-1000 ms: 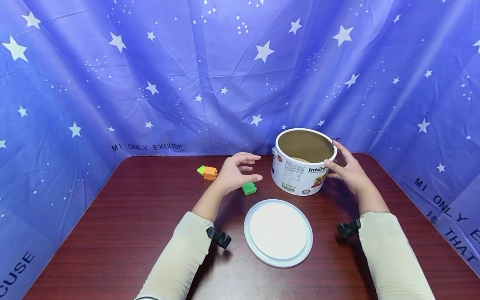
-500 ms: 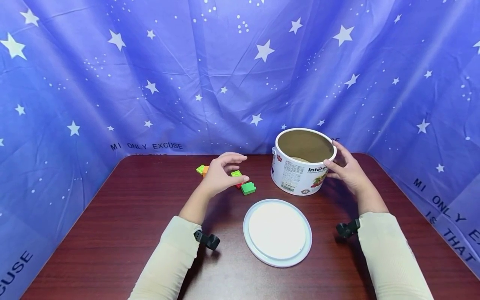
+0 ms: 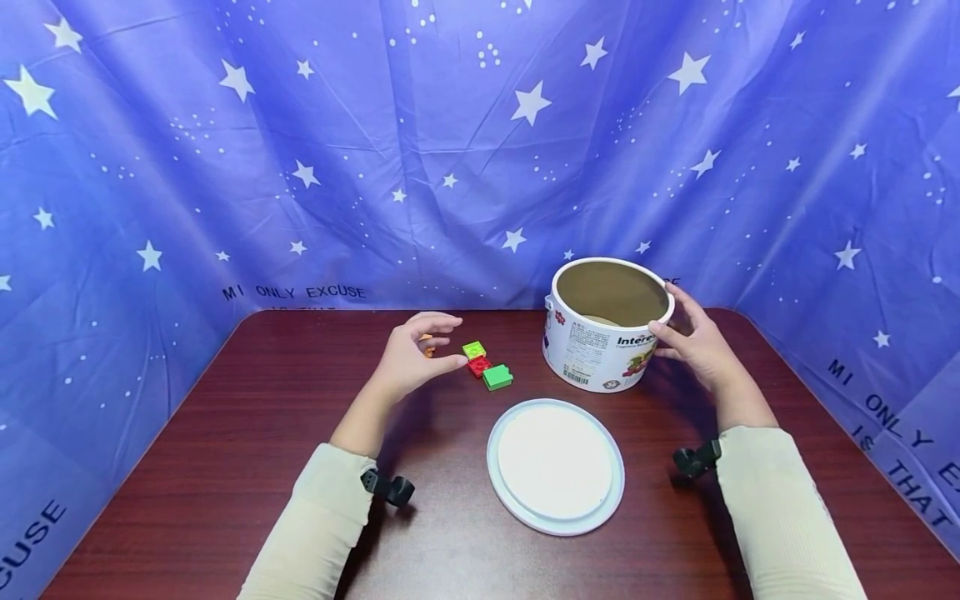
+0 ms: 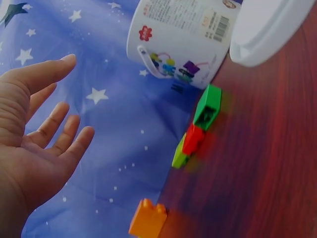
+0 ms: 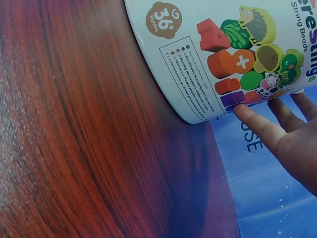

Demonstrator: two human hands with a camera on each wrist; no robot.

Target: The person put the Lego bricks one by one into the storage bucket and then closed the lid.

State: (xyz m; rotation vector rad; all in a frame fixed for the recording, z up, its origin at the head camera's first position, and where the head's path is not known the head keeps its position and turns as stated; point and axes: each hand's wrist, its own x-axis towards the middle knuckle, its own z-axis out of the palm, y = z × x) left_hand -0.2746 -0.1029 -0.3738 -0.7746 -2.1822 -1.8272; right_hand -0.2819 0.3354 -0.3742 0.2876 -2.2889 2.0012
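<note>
My left hand (image 3: 412, 354) hovers over the table's left side, fingers loosely bent and thumb apart, holding nothing. Partly behind its fingers shows an orange toy brick (image 4: 148, 219). Right of the thumb lie a lime brick (image 3: 474, 350), a red brick (image 3: 479, 367) and a green brick (image 3: 497, 377), close together. My right hand (image 3: 697, 342) holds the right side of a white toy bucket (image 3: 592, 354), thumb at the front of the rim and fingers around the side. The bucket stands upright and uncovered, and part of its inside bottom shows.
A round white lid (image 3: 556, 462) lies flat on the dark red wooden table (image 3: 247, 467), in front of the bucket. Behind the table hangs a blue curtain (image 3: 420, 150) with white stars. Each wrist carries a black strap with a small camera.
My left hand has moved left, away from the bucket, uncovering the lime and red bricks and now covering most of the orange one. The right hand and bucket stay put.
</note>
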